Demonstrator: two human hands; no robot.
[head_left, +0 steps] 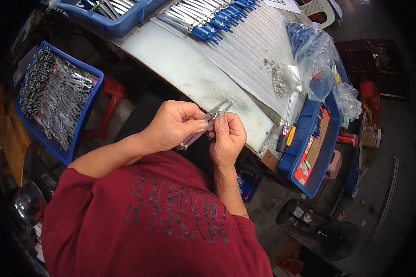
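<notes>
Hands meet just above the near edge of the white, scuffed bench [189, 69] in the head view. The left hand [173, 124] has its grip clenched around a small grey metal clip tool with a pinkish handle [207, 121], thumb pressed on its middle. The right hand [227, 136] pinches the same tool from the right, fingertips at its forked metal end, which points up and away. To the far left stands a blue plastic crate full of grey metal parts [55, 101]. On the far side of the bench lies a row of blue-handled metal tools [208, 18]. To the right, a heap of small silver fittings [278, 79] lies on a ribbed grey mat [249, 51], next to a clear plastic bag of blue pieces [312, 51]. A black-and-yellow-handled screwdriver [285, 129] lies at the bench's right edge beside a blue tray [309, 152].
</notes>
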